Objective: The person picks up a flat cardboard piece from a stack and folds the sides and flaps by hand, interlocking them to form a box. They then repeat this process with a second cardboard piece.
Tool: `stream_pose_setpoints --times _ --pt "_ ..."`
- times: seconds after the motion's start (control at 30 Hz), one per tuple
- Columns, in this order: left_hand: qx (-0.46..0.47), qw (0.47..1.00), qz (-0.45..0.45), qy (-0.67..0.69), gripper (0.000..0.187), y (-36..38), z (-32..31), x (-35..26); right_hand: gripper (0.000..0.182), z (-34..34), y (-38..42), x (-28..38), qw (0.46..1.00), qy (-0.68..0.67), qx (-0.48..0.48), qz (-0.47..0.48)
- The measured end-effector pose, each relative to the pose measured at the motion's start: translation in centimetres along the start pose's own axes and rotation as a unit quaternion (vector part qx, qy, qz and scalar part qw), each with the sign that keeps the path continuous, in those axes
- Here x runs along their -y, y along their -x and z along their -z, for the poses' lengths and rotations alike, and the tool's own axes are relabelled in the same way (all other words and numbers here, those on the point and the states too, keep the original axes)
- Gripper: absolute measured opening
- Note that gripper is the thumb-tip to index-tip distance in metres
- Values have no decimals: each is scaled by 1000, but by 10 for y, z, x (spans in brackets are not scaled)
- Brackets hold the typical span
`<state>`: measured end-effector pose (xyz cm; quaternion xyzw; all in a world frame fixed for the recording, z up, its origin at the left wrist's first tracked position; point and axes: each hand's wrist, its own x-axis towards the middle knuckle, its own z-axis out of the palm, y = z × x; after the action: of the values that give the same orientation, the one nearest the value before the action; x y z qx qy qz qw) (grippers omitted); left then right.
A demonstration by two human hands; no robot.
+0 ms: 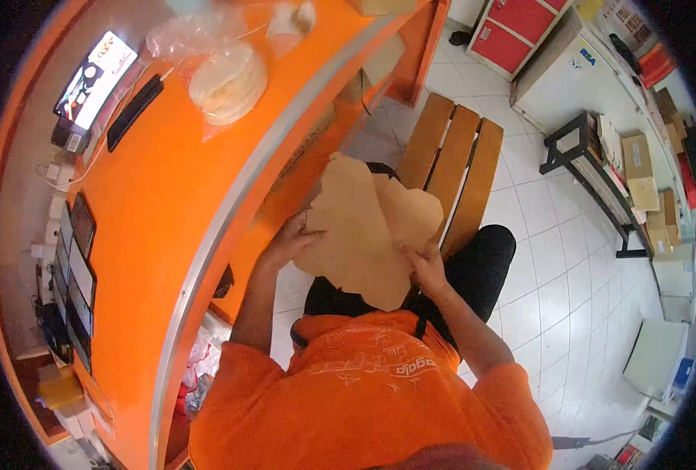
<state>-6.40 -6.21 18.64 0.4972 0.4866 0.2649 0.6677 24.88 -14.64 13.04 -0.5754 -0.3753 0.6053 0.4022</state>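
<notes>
Brown paper sheets with uneven, wavy edges lie over my lap, held up between both hands. At their left edge my left hand grips the paper, fingers on top. My right hand pinches the paper near its lower right part, thumb on top. One rounded piece of the same brown material overlaps at the right. The undersides of the sheets and some of my fingertips are hidden.
An orange counter with a metal edge runs along my left, bearing a stack of round pale sheets, a black keyboard and phones. A wooden slatted bench stands ahead. Boxes fill a rack at right.
</notes>
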Motion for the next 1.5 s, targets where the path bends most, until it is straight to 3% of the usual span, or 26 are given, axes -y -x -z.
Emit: stream_pose_setpoints --times 0.2,0.3,0.4,0.43,0.53,0.63,0.73,0.83,0.97,1.03,1.07,1.13,1.17,1.27,1.37,1.47,1.5 --pt "115 986 -38 -112 61 -25 35 -5 64 18 -20 56 988 39 -85 120" --pt "146 976 -49 -151 61 -35 27 -27 64 25 -45 91 966 231 102 54" --pt "182 974 -1 -137 61 -39 24 -37 66 23 -63 126 941 267 197 -69" --pt "184 972 8 -148 60 -41 26 -34 67 21 -64 132 927 312 187 -95" --pt "207 965 38 -154 57 -50 34 -23 61 14 -77 97 954 144 234 -119" --pt "174 960 2 -221 54 -49 25 -24 45 7 -68 97 948 256 187 -24" --pt "142 964 30 -224 50 -32 11 -49 32 18 -82 73 933 281 226 -11" --pt "131 951 -12 -281 39 -44 21 -14 22 13 -59 75 929 288 196 122" --pt "150 943 -53 -293 29 -39 16 -12 30 18 -55 42 883 327 201 271" --pt "173 911 -168 -336 33 -41 13 -9 34 17 -60 40 829 356 179 394" --pt "184 890 -219 -355 36 -36 10 -5 35 18 -57 38 807 386 181 409" --pt "183 885 -158 -398 46 -31 4 0 38 20 -59 38 753 441 187 451" --pt "175 882 -124 -420 52 -26 0 -7 42 18 -56 43 744 467 187 439" --pt "172 803 -122 -557 52 -8 -25 -43 51 21 -36 42 719 519 192 420" --pt "139 783 -202 -572 51 -4 -27 -28 52 18 -31 36 720 516 184 426" --pt "110 794 -192 -566 33 3 -32 -38 53 12 -27 39 742 492 169 423" --pt "99 787 -221 -568 35 3 -32 -34 52 11 -30 32 744 493 156 423"
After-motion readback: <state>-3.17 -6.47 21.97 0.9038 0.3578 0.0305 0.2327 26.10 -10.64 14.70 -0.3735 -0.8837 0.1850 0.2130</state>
